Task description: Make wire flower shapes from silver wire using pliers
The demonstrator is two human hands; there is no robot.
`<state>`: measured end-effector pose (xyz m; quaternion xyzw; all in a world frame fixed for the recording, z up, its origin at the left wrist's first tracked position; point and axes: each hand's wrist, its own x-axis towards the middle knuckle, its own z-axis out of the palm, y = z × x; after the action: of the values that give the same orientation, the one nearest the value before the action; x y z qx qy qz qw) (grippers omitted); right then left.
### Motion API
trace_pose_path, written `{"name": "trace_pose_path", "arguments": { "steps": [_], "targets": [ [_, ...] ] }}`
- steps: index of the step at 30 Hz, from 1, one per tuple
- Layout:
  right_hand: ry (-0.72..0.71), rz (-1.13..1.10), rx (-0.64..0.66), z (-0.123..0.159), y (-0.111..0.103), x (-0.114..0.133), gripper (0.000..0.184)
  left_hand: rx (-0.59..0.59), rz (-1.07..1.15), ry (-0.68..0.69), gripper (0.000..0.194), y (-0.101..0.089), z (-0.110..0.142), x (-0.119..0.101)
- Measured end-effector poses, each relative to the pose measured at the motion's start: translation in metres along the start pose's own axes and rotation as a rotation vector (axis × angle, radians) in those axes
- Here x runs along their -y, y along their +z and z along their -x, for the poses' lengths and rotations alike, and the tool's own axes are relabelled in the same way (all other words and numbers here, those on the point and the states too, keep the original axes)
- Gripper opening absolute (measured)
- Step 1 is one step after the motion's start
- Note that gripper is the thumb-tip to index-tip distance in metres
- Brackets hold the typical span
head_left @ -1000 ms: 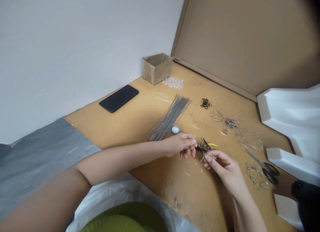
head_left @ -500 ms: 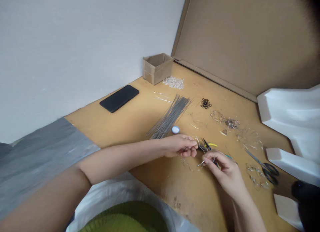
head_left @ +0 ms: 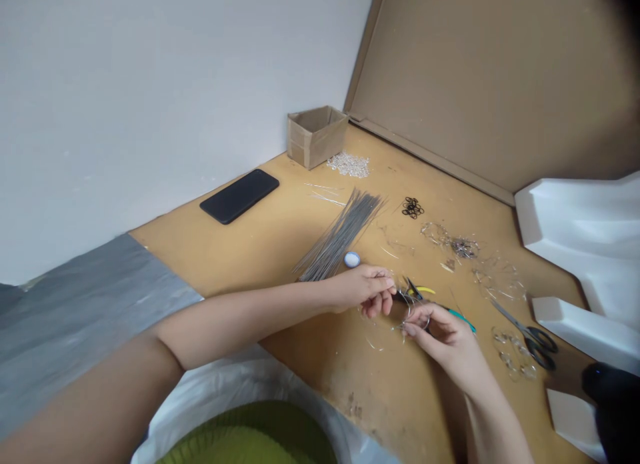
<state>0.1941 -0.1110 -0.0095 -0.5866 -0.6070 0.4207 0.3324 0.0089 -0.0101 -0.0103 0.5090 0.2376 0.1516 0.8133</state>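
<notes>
Thin silvery wire (head_left: pixel 411 303), bent into a loop, runs between my two hands above the table. My left hand (head_left: pixel 367 292) pinches it from the left with thumb and forefinger, the other fingers loosely curled. On the right, my right hand (head_left: pixel 443 334) is closed on the wire's lower part between thumb and fingertips. How the loop is joined is too fine to make out. Behind the hands lie pliers (head_left: pixel 415 289) with dark jaws and a yellow handle. A teal handle (head_left: pixel 463 320) shows past my right hand. A bundle of straight grey wires (head_left: pixel 343 234) lies beyond my left wrist.
Scissors (head_left: pixel 530 334) and wire rings (head_left: pixel 513 354) lie at the right, by white foam pieces (head_left: pixel 580 317). Farther back are black rings (head_left: pixel 413 208), clear beads (head_left: pixel 349 164), a cardboard box (head_left: pixel 317 137) and a phone (head_left: pixel 240 196). A small white-and-blue lid (head_left: pixel 352 259) is near the wires.
My right hand has turned slightly and shifted the wire, so its loop sits differently between my hands. More of the teal handle shows. My left hand has barely moved.
</notes>
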Motion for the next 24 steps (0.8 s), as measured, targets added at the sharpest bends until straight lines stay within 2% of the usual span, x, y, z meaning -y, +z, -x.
{"name": "trace_pose_path", "arguments": {
  "steps": [7,14,19,24],
  "targets": [
    [0.112,-0.188,0.094,-0.002,0.000,0.009,0.016,0.041,0.064,-0.052,0.016,-0.002,-0.002,0.002],
    [0.182,-0.319,0.161,-0.003,0.000,0.005,0.017,0.071,0.068,-0.116,0.016,0.000,-0.002,0.001],
    [0.172,-0.384,0.185,-0.004,0.004,0.002,0.017,0.100,0.080,-0.143,0.017,0.000,-0.002,0.002],
    [0.139,-0.416,0.139,-0.003,0.002,-0.005,0.013,0.096,0.059,-0.117,0.016,-0.001,-0.003,0.004]
  ]
}}
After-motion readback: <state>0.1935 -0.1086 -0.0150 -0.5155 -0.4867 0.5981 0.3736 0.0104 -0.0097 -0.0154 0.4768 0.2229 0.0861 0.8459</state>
